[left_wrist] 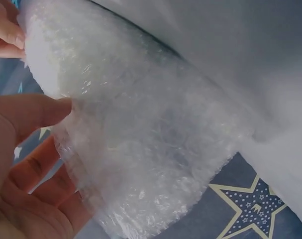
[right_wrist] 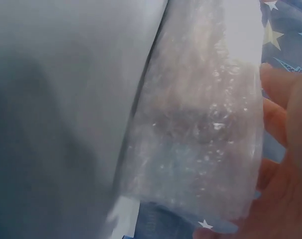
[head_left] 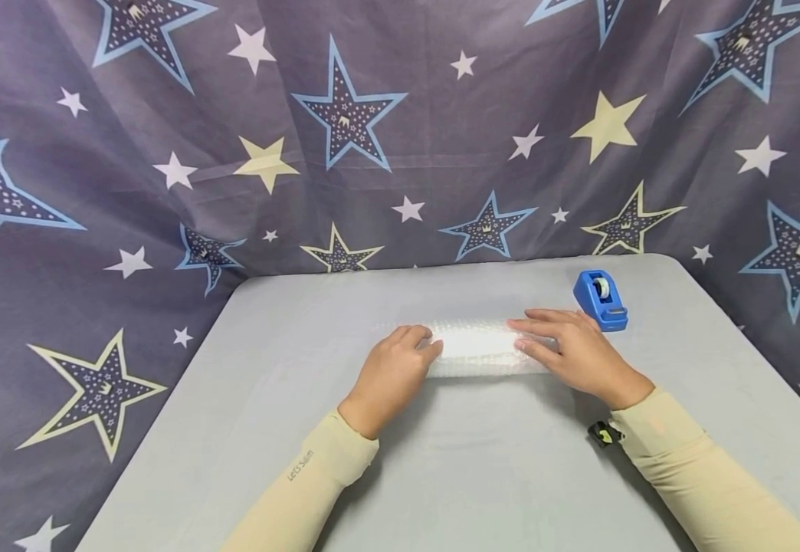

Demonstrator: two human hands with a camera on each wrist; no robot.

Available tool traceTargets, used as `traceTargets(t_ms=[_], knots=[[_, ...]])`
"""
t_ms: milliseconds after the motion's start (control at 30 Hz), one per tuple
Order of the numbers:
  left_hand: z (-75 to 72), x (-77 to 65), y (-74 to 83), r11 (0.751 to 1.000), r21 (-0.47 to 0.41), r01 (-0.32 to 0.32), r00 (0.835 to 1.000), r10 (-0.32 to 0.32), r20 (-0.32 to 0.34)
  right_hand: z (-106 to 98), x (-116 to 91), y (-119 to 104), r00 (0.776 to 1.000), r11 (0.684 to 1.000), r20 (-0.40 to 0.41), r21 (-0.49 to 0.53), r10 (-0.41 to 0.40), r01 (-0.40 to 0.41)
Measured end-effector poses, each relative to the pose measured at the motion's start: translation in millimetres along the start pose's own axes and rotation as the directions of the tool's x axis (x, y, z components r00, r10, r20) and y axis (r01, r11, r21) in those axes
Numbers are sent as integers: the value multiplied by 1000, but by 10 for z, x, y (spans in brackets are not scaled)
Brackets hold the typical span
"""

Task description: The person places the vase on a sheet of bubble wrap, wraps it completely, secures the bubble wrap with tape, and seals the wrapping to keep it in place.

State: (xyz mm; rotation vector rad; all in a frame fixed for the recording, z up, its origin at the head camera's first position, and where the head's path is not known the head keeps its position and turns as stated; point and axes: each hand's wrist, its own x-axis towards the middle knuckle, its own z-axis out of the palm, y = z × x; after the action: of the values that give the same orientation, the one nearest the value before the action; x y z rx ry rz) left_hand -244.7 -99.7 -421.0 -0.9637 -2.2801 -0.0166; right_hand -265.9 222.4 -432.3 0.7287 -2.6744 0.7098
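A flat roll of clear bubble wrap (head_left: pixel 476 360) lies crosswise on the table in the head view, with a bright white patch along its middle. My left hand (head_left: pixel 391 377) holds its left end, the thumb on the near face and the fingers bent over it. My right hand (head_left: pixel 582 356) holds the other end, thumb and long fingers spread along it. In the left wrist view the thumb presses the edge of the bubble wrap (left_wrist: pixel 151 119), with fingers behind it. The right wrist view shows fingers partly hidden behind the bubble wrap (right_wrist: pixel 200 114).
Just beyond my right hand stands a blue tape dispenser (head_left: pixel 603 303) with a roll of tape in it. A grey cloth covers the table (head_left: pixel 248 429). A star-patterned curtain (head_left: pixel 414 115) hangs behind it. A small black device (head_left: pixel 604 435) sits by the right sleeve cuff.
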Motion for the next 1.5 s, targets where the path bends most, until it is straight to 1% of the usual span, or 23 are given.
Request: traceTargets(t_ms=[133, 267, 367, 467, 600, 733, 800, 867, 933, 967, 1000, 1067, 1100, 1133, 1167, 1233, 1267, 1333, 1433, 1500], knots=[[18, -7, -24, 1000, -1, -1, 1000, 1, 9, 4, 2, 26, 1000, 1000, 3, -9, 4, -4], [33, -17, -47, 1000, -28, 15, 1000, -15, 28, 1, 7, 35, 1000, 1000, 15, 6, 14, -14], [32, -21, -55, 998, -53, 40, 998, -38, 46, -6, 12, 30, 1000, 1000, 19, 12, 19, -19], [40, -23, -59, 995, -81, 50, 998, -47, 40, -16, 13, 24, 1000, 1000, 14, 20, 16, -17], [67, -21, -61, 995, -90, 38, 999, -37, 10, -25, 13, 34, 1000, 999, -20, 32, 6, -5], [94, -23, -54, 997, -61, 39, 999, -39, -10, -43, 23, 58, 999, 997, -52, 76, -2, 6], [104, -20, -43, 998, -45, 43, 999, -44, -17, -58, 25, 81, 997, 994, -74, 108, 11, -3], [106, -14, -28, 998, -28, 48, 999, -49, -23, -82, 31, 116, 992, 990, -123, 139, 39, -22], [101, -8, -12, 998, -15, 53, 998, -53, -29, -118, 34, 175, 974, 985, -204, 158, 94, -62], [96, -2, -4, 998, -15, 54, 998, -55, -30, -144, 33, 210, 958, 982, -253, 160, 138, -100], [94, 3, 4, 998, -13, 54, 998, -54, -31, -174, 29, 255, 938, 978, -298, 159, 179, -136], [88, 13, 15, 999, -14, 50, 998, -51, -28, -247, 11, 367, 888, 958, -362, 155, 282, -241], [92, 17, 17, 999, -16, 48, 998, -48, -27, -286, -1, 432, 862, 941, -378, 150, 338, -303], [92, 21, 18, 999, -19, 46, 999, -46, -26, -326, -17, 497, 837, 917, -376, 151, 398, -369], [90, 25, 19, 999, -20, 45, 999, -45, -25, -361, -31, 564, 816, 891, -360, 147, 453, -430], [90, 26, 18, 999, -15, 47, 999, -47, -27, -411, -54, 698, 781, 833, -294, 142, 551, -535], [87, 23, 18, 999, -9, 52, 998, -52, -30, -425, -59, 758, 766, 806, -251, 143, 591, -575], [79, 17, 22, 998, 0, 62, 997, -62, -39, -435, -68, 855, 745, 761, -157, 140, 649, -634], [76, 8, 38, 997, 20, 72, 996, -71, -49, -424, -79, 944, 722, 722, -55, 142, 689, -678], [80, 5, 48, 997, 26, 75, 996, -73, -55, -410, -83, 973, 717, 713, -28, 143, 697, -687]])
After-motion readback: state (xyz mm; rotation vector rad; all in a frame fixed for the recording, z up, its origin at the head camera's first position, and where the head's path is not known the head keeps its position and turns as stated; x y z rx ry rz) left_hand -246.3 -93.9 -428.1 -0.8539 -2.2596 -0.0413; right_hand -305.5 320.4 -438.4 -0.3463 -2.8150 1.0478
